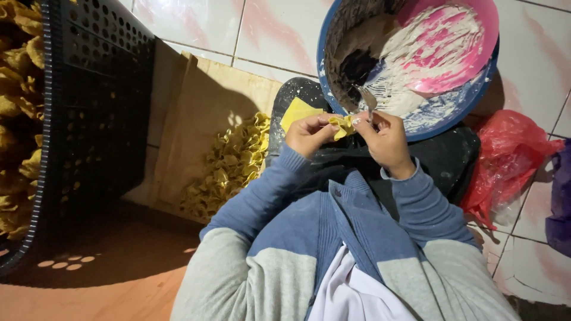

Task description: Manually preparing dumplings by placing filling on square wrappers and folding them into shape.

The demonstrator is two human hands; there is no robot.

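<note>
Yellow wrapper (pixel 341 126) sits pinched between both hands, left hand (pixel 307 134) and right hand (pixel 385 140) closed on it; just above them a blue basin (pixel 470 98) with white paste.

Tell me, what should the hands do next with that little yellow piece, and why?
Probably drop it on the folded pile. The left hand and right hand pinch a yellow wrapper that already looks crimped, and a flat wrapper waits beside the paste bowl.
</note>
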